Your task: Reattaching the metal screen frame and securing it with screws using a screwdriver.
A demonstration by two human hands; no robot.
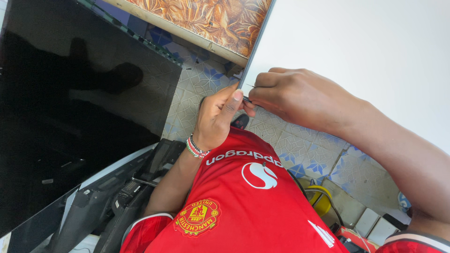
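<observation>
1. The left hand [216, 119] is raised in front of the chest, its thumb pressed flat against the dark lower edge of a large white panel [365, 51]. Its other fingers curl behind that edge, so they are closed on the panel's corner, seemingly to steady it.
2. The right hand [300, 96] lies over the same corner from the white side. Its fingers are bunched together and pinched on a thin metal tool [250, 86], only the tip of which shows, pointing at the panel's dark rim; what kind of tool it is cannot be told.
3. The white panel leans up and away to the upper right, with its near corner held just above the person's red shirt [243, 206]. This brings the edge close to the eyes for fine work.
4. A beaded wristband [194, 147] sits on the left wrist.
5. To the left a big black screen [70, 107] stands tilted, its glossy face reflecting the room, and below it lies a dark plastic back cover [117, 197].
6. Under the hands is a patterned tile floor [300, 145], with a yellow object [318, 199] near its lower right edge.
</observation>
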